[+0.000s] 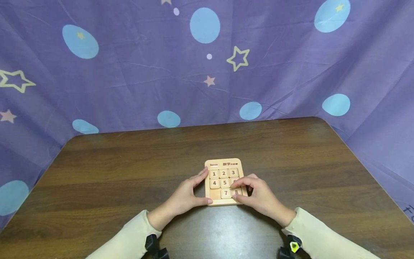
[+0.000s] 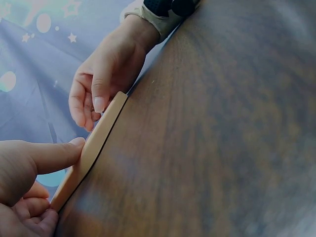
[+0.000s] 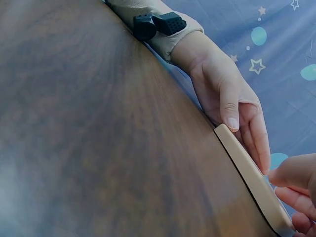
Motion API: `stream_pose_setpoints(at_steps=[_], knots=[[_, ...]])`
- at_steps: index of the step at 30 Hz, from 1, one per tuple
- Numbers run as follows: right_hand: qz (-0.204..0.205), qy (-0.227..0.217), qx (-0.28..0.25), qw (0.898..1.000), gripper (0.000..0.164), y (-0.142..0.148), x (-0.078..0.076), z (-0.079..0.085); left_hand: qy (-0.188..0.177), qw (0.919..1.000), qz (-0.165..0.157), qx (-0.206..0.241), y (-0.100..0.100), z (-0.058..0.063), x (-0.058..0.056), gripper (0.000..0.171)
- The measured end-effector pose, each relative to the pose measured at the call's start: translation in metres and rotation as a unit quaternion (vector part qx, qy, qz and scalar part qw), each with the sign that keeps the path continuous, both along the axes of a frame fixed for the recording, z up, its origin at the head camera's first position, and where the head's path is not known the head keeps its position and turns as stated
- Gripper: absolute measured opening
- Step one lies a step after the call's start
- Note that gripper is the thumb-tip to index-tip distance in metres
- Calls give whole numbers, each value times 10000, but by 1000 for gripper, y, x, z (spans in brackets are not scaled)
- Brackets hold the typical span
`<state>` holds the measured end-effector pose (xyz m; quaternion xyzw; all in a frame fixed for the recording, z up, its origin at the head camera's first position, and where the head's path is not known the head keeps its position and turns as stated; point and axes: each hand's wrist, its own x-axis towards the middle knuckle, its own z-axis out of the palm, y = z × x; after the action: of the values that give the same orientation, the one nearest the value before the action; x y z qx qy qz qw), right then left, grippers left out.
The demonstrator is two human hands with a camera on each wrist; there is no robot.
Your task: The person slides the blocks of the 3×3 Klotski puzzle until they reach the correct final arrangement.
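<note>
A wooden number slide puzzle (image 1: 215,202) lies on the table, with numbered tiles in rows; 1, 2, 3 form the top row. The bottom row has a bare slot at its left, then tile 7 (image 1: 225,193) and tile 8 (image 1: 236,192). My left hand (image 1: 184,196) holds the puzzle's left side, thumb at the lower left corner and fingers along the edge. My right hand (image 1: 258,194) is over the right side, bent index finger at tile 6, which it partly covers, and thumb at tile 8. Both wrist views show the frame's pale edge (image 2: 98,136) between the hands.
The brown wooden table (image 1: 129,172) extends around the puzzle on all sides. Behind it hangs a purple cloth (image 1: 145,72) with stars and blue spots. Dark wrist cameras (image 1: 154,244) sit on both pale sleeves (image 1: 323,233).
</note>
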<state>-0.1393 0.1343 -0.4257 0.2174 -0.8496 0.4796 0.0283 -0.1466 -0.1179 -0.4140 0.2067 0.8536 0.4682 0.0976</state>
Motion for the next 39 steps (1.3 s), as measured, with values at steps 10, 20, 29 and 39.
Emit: stream_pose_setpoints(at_steps=[10,20,29,39], knots=[[8,158,224,9996,26,-4,-1,2,26,10000,5,-46,0,1,-1,87],[-91,76,396,9991,24,-10,-2,6,-30,10000,-3,12,1,1,-2,86],[-187,45,261,9995,21,-17,0,2,-48,10000,26,-61,0,1,-1,87],[-418,57,203,9989,23,-28,2,0,-29,10000,37,-60,-1,0,0,88]])
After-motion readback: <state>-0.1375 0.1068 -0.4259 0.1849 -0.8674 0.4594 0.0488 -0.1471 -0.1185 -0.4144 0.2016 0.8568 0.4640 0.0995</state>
